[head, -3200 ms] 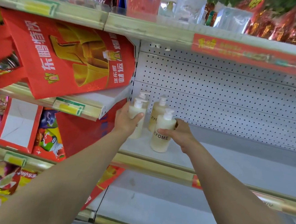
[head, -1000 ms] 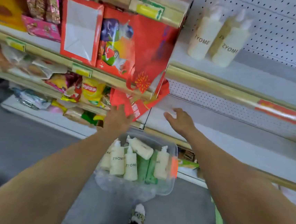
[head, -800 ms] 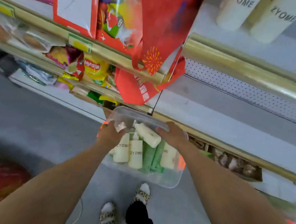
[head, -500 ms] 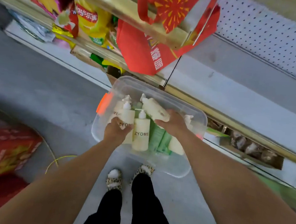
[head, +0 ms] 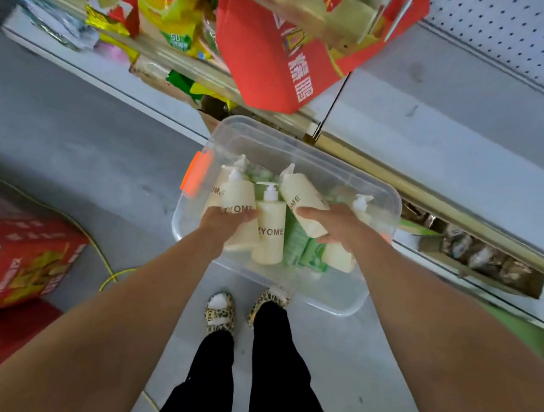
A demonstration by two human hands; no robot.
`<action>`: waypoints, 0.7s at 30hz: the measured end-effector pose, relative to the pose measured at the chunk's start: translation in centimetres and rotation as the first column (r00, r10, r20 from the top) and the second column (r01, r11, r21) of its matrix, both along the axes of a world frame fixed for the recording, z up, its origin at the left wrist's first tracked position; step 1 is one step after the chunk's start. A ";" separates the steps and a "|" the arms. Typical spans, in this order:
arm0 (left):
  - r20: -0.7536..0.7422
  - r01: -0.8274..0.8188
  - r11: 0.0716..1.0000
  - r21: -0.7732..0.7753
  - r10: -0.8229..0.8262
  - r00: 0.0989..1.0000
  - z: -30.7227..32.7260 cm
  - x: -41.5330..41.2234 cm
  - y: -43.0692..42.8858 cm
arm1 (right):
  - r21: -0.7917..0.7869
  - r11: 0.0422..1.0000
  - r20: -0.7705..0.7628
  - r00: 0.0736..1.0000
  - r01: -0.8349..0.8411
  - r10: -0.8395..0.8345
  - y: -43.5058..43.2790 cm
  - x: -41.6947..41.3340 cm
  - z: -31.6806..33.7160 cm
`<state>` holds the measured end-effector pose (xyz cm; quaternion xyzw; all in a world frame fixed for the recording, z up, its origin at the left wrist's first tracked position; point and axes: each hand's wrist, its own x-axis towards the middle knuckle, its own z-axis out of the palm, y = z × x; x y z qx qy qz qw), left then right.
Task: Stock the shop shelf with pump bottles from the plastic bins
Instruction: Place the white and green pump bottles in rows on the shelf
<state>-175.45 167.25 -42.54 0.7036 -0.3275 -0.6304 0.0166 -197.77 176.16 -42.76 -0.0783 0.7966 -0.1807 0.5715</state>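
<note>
Gripping a cream pump bottle [head: 238,196] round its lower body with the left hand [head: 226,219]; curling the right hand [head: 338,224] round a tilted pump bottle [head: 301,198] beside it, both inside the clear plastic bin [head: 321,297] on the floor [head: 102,163]; probably handling as rigid, slick, fairly heavy; favouring the body over the top.

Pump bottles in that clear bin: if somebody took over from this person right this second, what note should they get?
Left hand grips the left cream bottle. The right hand grips the tilted cream bottle.
Both bottles sit low inside the clear bin, which is on the floor beside the shelf.
Also in the bin: other cream bottles and green bottles.
Done: both grasps made.
Left: lift the pair out, stand them on the shelf, then come back for more.
</note>
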 end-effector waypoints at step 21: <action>-0.848 0.238 0.970 -0.044 -0.162 0.505 25.2 -4.2 6.6 | -0.553 0.370 0.644 0.665 0.747 -0.378 14.0 3.6 26.1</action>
